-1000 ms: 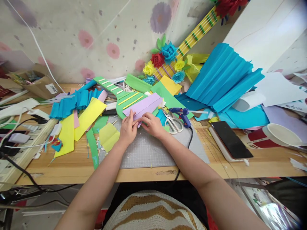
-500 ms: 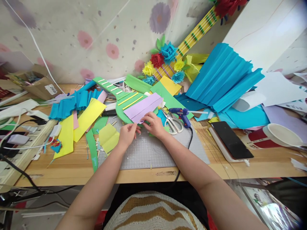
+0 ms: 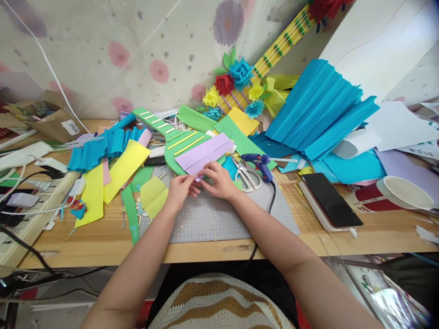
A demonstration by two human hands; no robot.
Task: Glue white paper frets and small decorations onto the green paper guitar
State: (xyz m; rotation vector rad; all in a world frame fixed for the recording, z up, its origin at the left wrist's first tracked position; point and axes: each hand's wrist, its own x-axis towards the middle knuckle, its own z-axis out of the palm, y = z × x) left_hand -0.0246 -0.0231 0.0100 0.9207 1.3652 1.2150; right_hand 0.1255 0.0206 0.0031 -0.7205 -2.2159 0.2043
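Both my hands meet over the grey cutting mat (image 3: 219, 221), pinching a small strip of purple paper (image 3: 199, 177) between their fingertips. My left hand (image 3: 181, 189) is closed on its left end, and my right hand (image 3: 216, 180) is closed on the right; the fingers hide most of the strip. Just beyond them, a larger purple sheet (image 3: 204, 153) lies on a green paper guitar (image 3: 171, 151) with yellow and white strips. To the right of my right hand lie white-handled scissors (image 3: 248, 177) and a blue glue gun (image 3: 259, 163).
A phone (image 3: 331, 198) and a paper cup (image 3: 387, 194) are at the right. Blue crepe paper (image 3: 318, 105) and a flowered yellow guitar (image 3: 270, 59) stand behind. Yellow paper pieces (image 3: 126, 170) and a power strip (image 3: 37, 214) with cables lie left. The glue gun's cord crosses the mat.
My fingertips have shifted slightly on the small purple strip, and a bit more of it shows between them. The view has moved a little; the surrounding things stay put.
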